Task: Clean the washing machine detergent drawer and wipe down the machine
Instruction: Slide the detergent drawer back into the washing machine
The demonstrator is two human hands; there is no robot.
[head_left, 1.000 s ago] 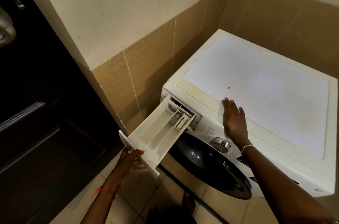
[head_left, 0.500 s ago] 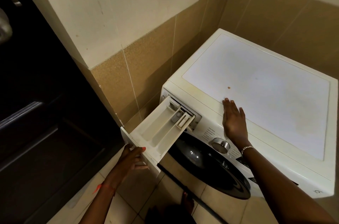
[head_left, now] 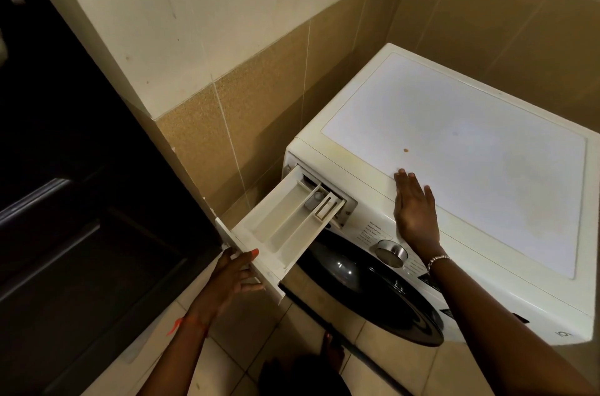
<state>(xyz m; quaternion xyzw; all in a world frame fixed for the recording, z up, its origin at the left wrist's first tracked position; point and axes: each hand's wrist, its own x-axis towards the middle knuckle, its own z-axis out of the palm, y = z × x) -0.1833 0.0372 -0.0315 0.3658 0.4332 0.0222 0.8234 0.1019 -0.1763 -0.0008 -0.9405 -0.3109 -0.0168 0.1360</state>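
Observation:
A white front-loading washing machine point(head_left: 470, 168) stands in a tiled corner. Its white detergent drawer point(head_left: 279, 227) is pulled far out to the lower left, with its compartments showing and only its back end still in the slot. My left hand point(head_left: 233, 275) grips the drawer's front panel from below, thumb on top. Flat on the front edge of the machine's top lies my right hand point(head_left: 415, 210), fingers straight. A small brown spot point(head_left: 405, 150) marks the top just beyond my fingertips.
A dark door point(head_left: 65, 201) fills the left side, close to the drawer's front. Tan wall tiles point(head_left: 259, 97) run behind the machine. The dark round machine door point(head_left: 367, 285) and a silver dial point(head_left: 391, 253) face the tiled floor point(head_left: 259, 330). My foot point(head_left: 332, 352) is below.
The drawer has slid a little farther out of the machine with my left hand. My right hand has stayed flat on the top.

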